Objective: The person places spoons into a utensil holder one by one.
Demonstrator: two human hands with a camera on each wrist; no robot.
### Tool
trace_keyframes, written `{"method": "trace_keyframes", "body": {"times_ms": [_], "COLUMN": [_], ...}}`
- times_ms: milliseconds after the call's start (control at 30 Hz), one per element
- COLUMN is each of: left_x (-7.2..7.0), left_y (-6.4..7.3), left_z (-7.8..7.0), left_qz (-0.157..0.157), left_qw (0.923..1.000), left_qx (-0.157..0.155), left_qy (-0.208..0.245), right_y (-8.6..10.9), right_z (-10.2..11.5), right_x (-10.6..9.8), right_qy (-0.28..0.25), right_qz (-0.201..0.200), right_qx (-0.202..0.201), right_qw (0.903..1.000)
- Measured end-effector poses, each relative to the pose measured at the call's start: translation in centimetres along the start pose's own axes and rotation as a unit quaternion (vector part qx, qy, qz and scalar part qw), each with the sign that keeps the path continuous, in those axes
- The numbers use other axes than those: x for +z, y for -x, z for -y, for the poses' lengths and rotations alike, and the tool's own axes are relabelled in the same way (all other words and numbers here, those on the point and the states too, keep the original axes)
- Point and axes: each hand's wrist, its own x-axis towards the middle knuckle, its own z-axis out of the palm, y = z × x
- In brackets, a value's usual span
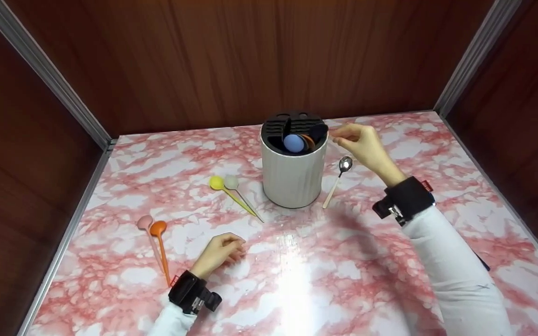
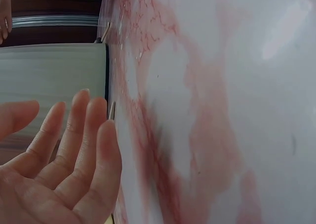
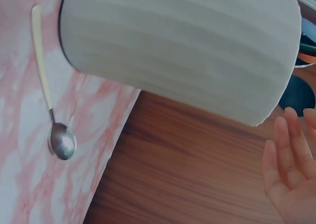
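Observation:
A white ribbed utensil holder (image 1: 292, 182) with a black slotted top stands at the back middle of the table. From its opening show a blue spoon (image 1: 293, 143), an orange-brown utensil (image 1: 308, 141) and a dark spoon (image 1: 318, 131) leaning over the right rim. My right hand (image 1: 362, 143) is raised beside that rim, fingertips close to the dark spoon's bowl (image 3: 297, 96); its fingers look loosely bent around nothing. Low over the front of the table, my left hand (image 1: 220, 252) hangs relaxed, and the left wrist view shows its fingers (image 2: 74, 130) spread with nothing in them.
A metal spoon with a cream handle (image 1: 339, 181) lies right of the holder. To its left lie a yellow spoon (image 1: 234, 196) and a grey-white one (image 1: 231, 183). Farther left are a pink spoon (image 1: 145, 222) and an orange spoon (image 1: 159, 229). Wooden panels (image 1: 273, 60) enclose the marbled table.

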Motion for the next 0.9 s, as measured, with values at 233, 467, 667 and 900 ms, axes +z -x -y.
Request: {"method": "trace_keyframes", "body": {"times_ms": [233,467,667,900], "left_x": [0.0,0.1,0.2,0.3], "left_y": [-0.3,-0.7,-0.3,-0.3], "left_z": [0.1,0.2,-0.2,-0.4], "left_qz": [-0.017,-0.015,-0.01,-0.015], "left_qw": [0.9985,0.9981,0.9984,0.9983], "left_qx": [-0.043,-0.047,-0.025,-0.037], "left_qy": [-0.029,-0.036,-0.049,-0.043], "right_y": [1.0,2.2,3.1,4.3], "right_z": [-1.5,-3.2,-4.3,-6.1], "right_x": [-1.1,-1.9,-2.6,-4.0], "right_qy": [0.003,0.019,-0.018,0.023], "right_qz": [0.0,0.01,0.032,0.052], "right_qx": [0.011,0.052,0.074,0.087], "right_qw": [0.9999,0.9984,0.9966,0.9946]}}
